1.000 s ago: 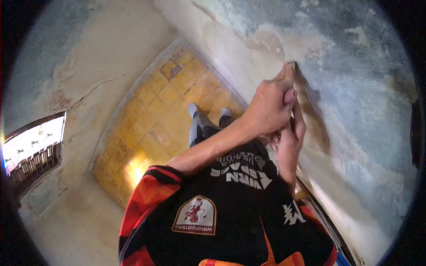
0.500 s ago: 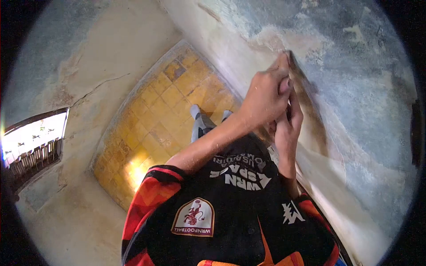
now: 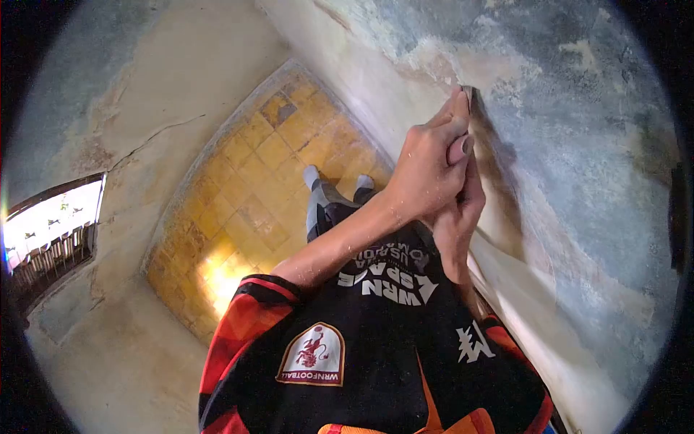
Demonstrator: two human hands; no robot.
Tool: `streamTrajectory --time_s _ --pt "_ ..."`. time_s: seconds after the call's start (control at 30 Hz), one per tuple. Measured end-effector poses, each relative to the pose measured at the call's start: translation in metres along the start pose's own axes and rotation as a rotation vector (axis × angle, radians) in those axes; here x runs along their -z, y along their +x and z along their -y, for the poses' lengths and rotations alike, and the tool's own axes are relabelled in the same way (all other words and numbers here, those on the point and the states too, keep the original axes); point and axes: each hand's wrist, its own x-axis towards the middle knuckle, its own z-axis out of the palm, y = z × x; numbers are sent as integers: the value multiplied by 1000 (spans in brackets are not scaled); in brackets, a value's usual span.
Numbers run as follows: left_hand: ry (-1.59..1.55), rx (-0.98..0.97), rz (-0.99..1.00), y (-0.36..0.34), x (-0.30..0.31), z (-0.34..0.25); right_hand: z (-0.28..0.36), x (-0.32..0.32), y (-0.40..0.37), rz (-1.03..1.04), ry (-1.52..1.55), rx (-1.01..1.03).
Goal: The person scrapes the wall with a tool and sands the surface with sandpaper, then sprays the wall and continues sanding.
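Dark flat scraper blade (image 3: 469, 91) is clenched in both fists: the left hand (image 3: 426, 173) wraps over it with the forefinger stretched along it, and the right hand (image 3: 457, 220) is closed just beneath. The blade's tip presses on the peeling blue-grey plaster wall (image 3: 585, 152). Far below lies the yellow tiled floor (image 3: 246, 188).
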Motion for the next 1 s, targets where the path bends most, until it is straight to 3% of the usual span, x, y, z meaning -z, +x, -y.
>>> streamTrajectory --time_s 0.13,0.23,0.33,0.47,0.6,0.7,0.8,0.9,1.0 --pt "-53 -14 -30 -3 -6 0 8 -1 1 -5 63 -41" --pt "15 -49 -3 2 2 4 4 -7 4 -31 -38 55" --pt "-79 -32 -68 -7 -8 0 7 1 -3 2 30 -47" --pt "-32 61 81 2 7 0 3 -3 8 -26 -12 12" --pt "-14 -85 -66 -3 -4 -8 8 3 2 -4 113 8" --pt "59 311 160 9 10 -14 7 2 11 21 31 -58" --pt "-16 13 -100 -5 -8 -1 5 5 -1 -20 -8 -1" --pt "14 69 7 -5 -1 3 13 1 5 -14 9 -7" --pt "-33 295 107 13 18 -19 15 -5 10 4 -38 -28"
